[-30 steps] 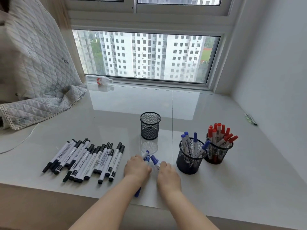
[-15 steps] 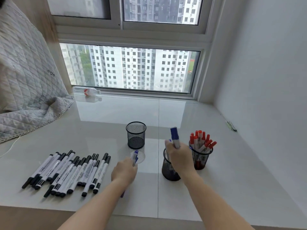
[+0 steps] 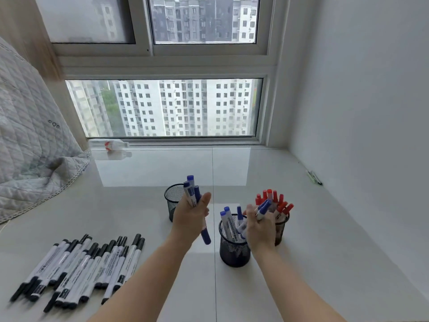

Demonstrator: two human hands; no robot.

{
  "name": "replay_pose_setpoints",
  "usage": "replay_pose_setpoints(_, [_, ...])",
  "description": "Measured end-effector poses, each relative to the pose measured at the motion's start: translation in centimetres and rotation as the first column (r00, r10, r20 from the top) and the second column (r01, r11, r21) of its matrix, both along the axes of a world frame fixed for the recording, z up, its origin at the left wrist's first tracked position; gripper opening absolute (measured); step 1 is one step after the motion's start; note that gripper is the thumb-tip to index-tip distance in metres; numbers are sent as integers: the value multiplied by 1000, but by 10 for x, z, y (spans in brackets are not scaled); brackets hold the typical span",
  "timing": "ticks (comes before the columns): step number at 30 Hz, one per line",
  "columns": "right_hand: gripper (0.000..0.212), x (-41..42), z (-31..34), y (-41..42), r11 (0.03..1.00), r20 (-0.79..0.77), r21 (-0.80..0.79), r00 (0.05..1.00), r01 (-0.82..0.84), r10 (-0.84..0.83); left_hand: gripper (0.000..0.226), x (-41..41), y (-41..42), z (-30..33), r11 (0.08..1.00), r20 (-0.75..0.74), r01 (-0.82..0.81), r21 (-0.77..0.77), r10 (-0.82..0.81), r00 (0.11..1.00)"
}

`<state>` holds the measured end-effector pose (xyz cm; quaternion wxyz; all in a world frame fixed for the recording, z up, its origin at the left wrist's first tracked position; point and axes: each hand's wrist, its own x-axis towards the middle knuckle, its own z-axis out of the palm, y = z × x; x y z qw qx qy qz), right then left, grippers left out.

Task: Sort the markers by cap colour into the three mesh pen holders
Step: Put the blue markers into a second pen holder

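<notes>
My left hand (image 3: 191, 216) is raised and grips a small bunch of blue-capped markers (image 3: 191, 189), in front of the empty black mesh holder (image 3: 173, 198). Over the middle mesh holder (image 3: 233, 249), which has several blue-capped markers in it, my right hand (image 3: 260, 225) holds blue-capped markers (image 3: 263, 209) tilted to the right. Just behind that hand stands the third holder (image 3: 282, 228), full of red-capped markers (image 3: 274, 202). Several black-capped markers (image 3: 81, 266) lie in a row on the white surface at the lower left.
A quilted grey cover (image 3: 30, 145) drapes over the left side. A small plastic bottle (image 3: 109, 144) lies by the window sill. Two thin pens (image 3: 314, 177) rest against the right wall. The white surface ends near the bottom of the view.
Both hands have lifted off the surface with blue-capped markers. The right hand has come over the middle holder, and the left hand has risen in front of the empty holder. The view has tilted up.
</notes>
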<state>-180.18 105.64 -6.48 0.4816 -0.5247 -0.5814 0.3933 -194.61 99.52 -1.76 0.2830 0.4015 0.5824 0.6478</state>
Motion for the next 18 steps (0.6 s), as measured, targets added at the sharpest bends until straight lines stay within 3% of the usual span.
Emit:
replay_pose_setpoints(3, [22, -1, -11, -2, 999, 61, -11, 997, -46, 46, 21, 10, 9, 7, 995, 116, -27, 98, 16, 993])
replay_pose_setpoints(7, [8, -4, -13, -2, 1000, 87, 7, 996, -29, 29, 24, 36, 23, -1, 995, 71, -27, 94, 21, 997])
replay_pose_setpoints(11, [14, 2, -8, 0, 998, -7, -55, 1000, -24, 24, 25, 52, 34, -24, 999, 37, -26, 20, 25, 999])
replay_pose_setpoints(16, [13, 9, -7, 1, 1000, 75, 10, 997, -28, 27, 22, 60, 38, -47, 993, -15, -116, 10, 116, 993])
replay_pose_setpoints(18, [30, 11, -9, 1, 997, 106, 79, 994, 5, -14, 20, 62, 38, -52, 989, -39, -146, 9, 146, 988])
